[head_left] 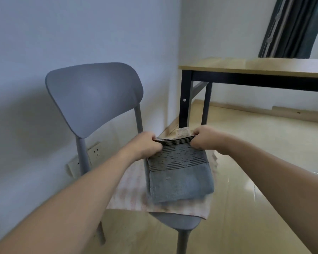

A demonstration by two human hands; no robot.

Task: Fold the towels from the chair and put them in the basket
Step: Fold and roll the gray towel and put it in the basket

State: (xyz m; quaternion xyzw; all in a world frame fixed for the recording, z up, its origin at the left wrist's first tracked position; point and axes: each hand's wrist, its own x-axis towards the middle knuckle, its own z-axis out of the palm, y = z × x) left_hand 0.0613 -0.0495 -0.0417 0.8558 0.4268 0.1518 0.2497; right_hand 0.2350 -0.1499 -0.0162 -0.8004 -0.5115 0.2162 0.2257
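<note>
While both hands (147, 143) (204, 138) pinch it; grey towel (180, 180) hangs lengthwise over chair (94, 96)

No legible text anywhere. One white care label (183, 133) stands up from the top edge of the gray towel (180, 177), just beside the right hand's (204, 138) pinch; it carries rows of fine print, too blurred to read. No brands, numbers or signs made out.
</note>
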